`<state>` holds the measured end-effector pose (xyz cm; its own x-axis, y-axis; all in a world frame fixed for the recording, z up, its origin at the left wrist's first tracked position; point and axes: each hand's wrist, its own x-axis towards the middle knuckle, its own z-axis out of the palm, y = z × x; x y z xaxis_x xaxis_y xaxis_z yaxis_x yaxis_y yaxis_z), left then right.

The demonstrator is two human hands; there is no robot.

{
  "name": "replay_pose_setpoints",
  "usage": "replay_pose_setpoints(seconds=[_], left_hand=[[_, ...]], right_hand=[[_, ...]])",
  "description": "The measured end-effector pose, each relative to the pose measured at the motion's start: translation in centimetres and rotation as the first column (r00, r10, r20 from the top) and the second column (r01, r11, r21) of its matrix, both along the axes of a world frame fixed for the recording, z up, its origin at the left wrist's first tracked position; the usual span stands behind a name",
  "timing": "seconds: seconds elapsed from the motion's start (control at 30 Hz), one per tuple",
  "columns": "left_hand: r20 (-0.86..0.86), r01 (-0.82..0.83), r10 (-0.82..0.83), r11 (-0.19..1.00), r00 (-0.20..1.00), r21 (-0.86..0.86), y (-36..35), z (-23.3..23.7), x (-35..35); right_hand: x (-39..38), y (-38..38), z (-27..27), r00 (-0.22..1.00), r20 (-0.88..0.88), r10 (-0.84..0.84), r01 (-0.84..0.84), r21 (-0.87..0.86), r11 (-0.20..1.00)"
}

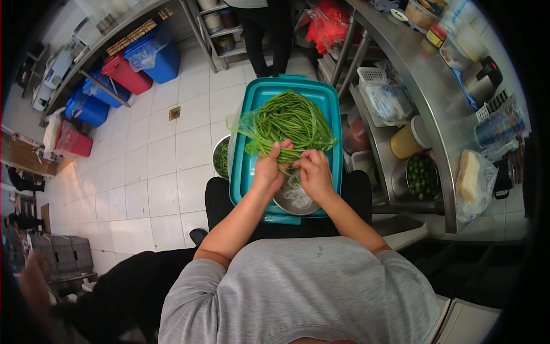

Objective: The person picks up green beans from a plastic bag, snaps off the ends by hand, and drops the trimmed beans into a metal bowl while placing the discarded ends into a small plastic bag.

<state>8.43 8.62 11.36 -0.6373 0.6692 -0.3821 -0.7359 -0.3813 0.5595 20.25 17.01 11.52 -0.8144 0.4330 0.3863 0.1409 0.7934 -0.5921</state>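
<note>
A big heap of long green beans [292, 117] lies in a clear plastic bag on a teal plastic lid [238, 178] in front of me. My left hand [270, 169] is closed around several green beans at the near edge of the heap. My right hand [314, 173] pinches at the ends of those beans, close beside the left; its fingertips are pressed together. Just below both hands, a metal bowl [295, 208] holds crumpled clear plastic. At the left, partly under the lid's edge, a second metal bowl [215, 150] contains green bean pieces.
A steel counter [421, 86] with jars and bags runs along the right, with a shelf below holding a yellow-filled tub [409, 139] and a pot of small green fruits [422, 176]. Blue and red bins [130, 73] line the left. One person [266, 37] stands ahead; another in black is at lower left.
</note>
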Motion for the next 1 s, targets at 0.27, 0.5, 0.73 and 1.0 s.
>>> replay_pose_setpoints(seconds=[0.27,0.5,0.73,1.0], left_hand=[[-0.085,-0.096,0.096,0.995,0.992,0.005,0.2,-0.2,0.5],[-0.114,-0.078,0.083,0.996,0.990,0.048,0.3,-1.1,1.3],[-0.009,-0.022,0.023,0.999,1.000,0.036,0.4,-0.7,0.8],[-0.091,-0.139,0.143,0.989,0.986,0.050,-0.1,-0.3,-0.9]], right_hand=[[-0.3,-1.4,0.6,0.995,-0.043,-0.086,0.071,-0.279,0.958],[-1.0,-1.5,-1.7,0.982,-0.109,-0.153,0.090,-0.440,0.894],[-0.8,-1.9,-1.4,0.945,-0.173,-0.278,0.047,-0.767,0.639],[0.1,-1.1,0.6,0.989,-0.144,-0.031,0.002,-0.203,0.979]])
